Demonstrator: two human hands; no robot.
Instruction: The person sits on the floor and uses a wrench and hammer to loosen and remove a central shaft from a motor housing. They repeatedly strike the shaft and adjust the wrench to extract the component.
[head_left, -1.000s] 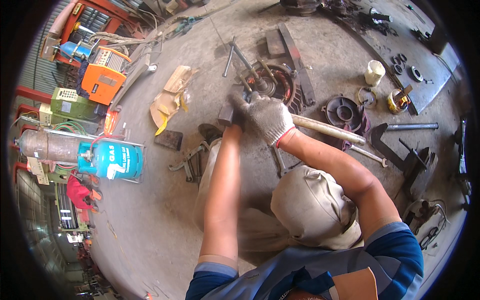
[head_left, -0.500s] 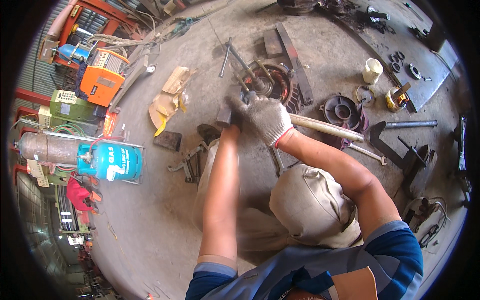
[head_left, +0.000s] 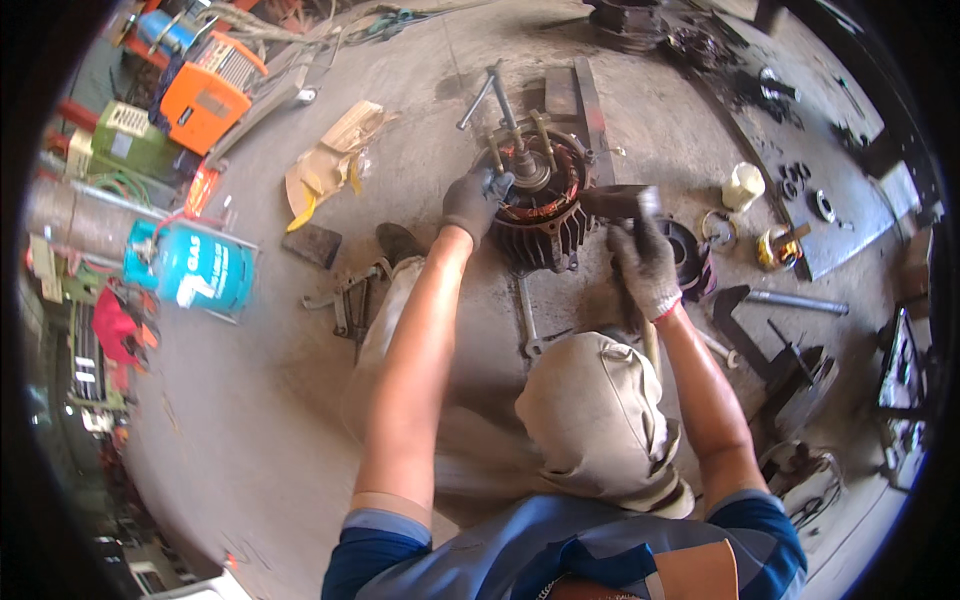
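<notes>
Soft, bright light spreads over the floor [head_left: 270, 400], with muted shadows around the motor [head_left: 540, 245]. The plate [head_left: 835, 240] carries a pale sheen. Straight edges bend toward a black rim; the cylinder [head_left: 205, 272] and far left look smeared.

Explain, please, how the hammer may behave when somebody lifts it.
The hammer is probably heavy at one end, since its thick, blocky head looks like solid metal. Its pale handle seems stiff, because the visible part looks straight and thick.
</notes>
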